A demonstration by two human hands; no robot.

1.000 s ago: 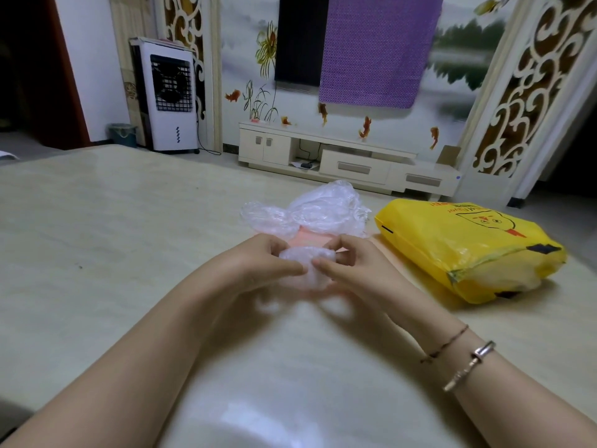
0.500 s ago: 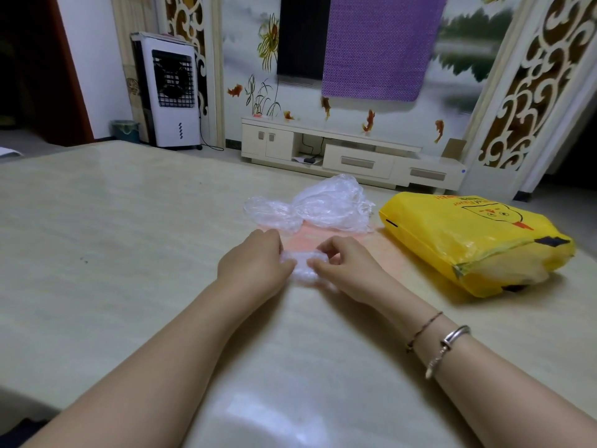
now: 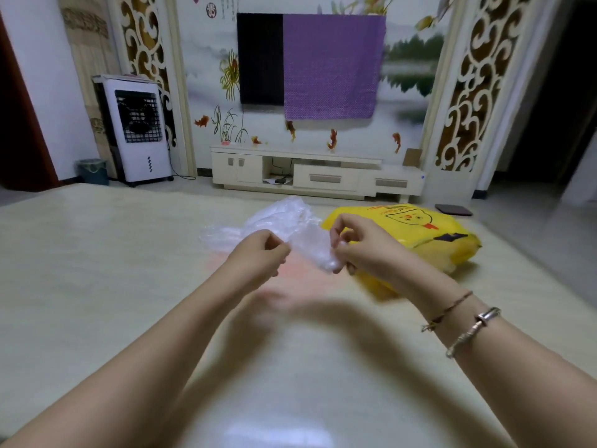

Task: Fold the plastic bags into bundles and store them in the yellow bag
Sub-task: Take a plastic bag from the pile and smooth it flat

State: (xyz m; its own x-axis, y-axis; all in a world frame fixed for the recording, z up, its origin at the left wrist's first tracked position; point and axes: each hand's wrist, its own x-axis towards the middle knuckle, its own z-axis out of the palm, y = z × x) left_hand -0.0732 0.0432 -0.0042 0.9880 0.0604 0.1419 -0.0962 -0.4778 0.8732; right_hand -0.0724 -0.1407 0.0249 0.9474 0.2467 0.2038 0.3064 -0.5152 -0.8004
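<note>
Your left hand [image 3: 261, 250] and right hand [image 3: 355, 247] each pinch an end of the crumpled clear plastic bag [image 3: 310, 247], stretched left-right; the stuffed yellow plastic bag [image 3: 433, 234] lies just right of your right hand.

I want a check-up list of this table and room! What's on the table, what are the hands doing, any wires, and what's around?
Surface: pale glossy table, faint pink patch near the hands.
Job's things: clear plastic bag stretched between both hands; yellow bag lying at right; more crumpled clear plastic behind.
Clutter: nothing seen.
Hands: left hand and right hand each pinch the clear bag.
Cables: cord by the white air cooler.
Surroundings: TV cabinet, purple cloth.
</note>
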